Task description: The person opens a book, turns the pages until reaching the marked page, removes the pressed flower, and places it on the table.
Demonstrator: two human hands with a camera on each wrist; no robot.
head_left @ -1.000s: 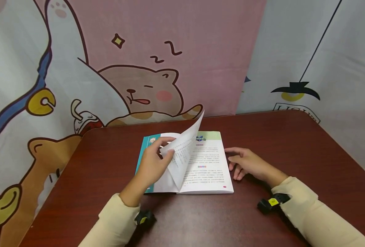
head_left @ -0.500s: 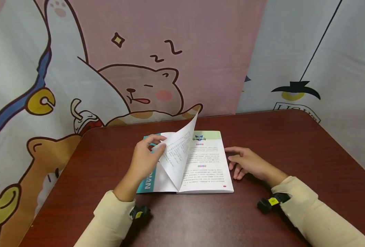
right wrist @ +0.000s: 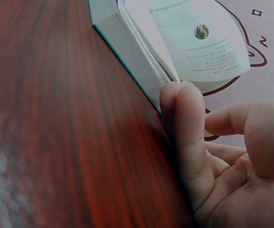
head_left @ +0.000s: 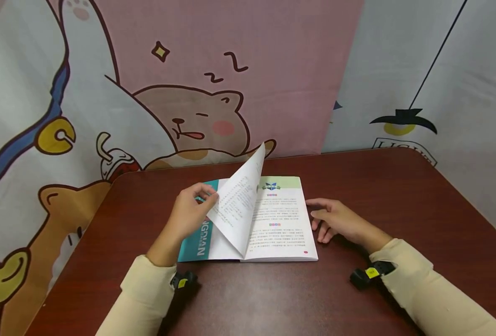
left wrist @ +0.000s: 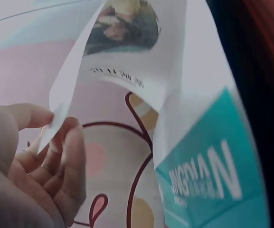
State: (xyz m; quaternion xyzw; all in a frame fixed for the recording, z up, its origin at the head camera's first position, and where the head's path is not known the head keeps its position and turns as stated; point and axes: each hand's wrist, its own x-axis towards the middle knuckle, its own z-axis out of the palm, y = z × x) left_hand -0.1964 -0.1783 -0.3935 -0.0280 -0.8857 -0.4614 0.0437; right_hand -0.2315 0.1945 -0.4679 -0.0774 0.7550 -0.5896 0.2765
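**A page held up over an open book**

The table [head_left: 399, 200] is a dark red wooden surface that fills the lower half of the head view. Its far edge runs across the middle of the frame, close under the hanging cartoon cloth [head_left: 189, 93], and its rounded corners show at middle left and upper right. Wide bare wood lies at the right of the frame and along the bottom, in front of the two sleeves.

The book [head_left: 273, 224] lies open in the centre of the frame, flat on the table, with its near edge toward the person. The right page is white with small printed lines and a green band at the top. At the left a teal cover [head_left: 195, 242] with white letters shows under the pages. One single page [head_left: 237, 210] stands up from the middle fold and curves toward the upper centre of the frame.

The left hand [head_left: 186, 217] pinches the outer edge of this page between thumb and curled fingers; the left wrist view shows the paper edge between the fingertips. The right hand [head_left: 336, 221] rests on the table just beside the right edge of the book, its fingers loosely bent and holding nothing; in the right wrist view two fingertips touch the side of the page block.

A small black and yellow device [head_left: 367, 275] sits at each wrist.
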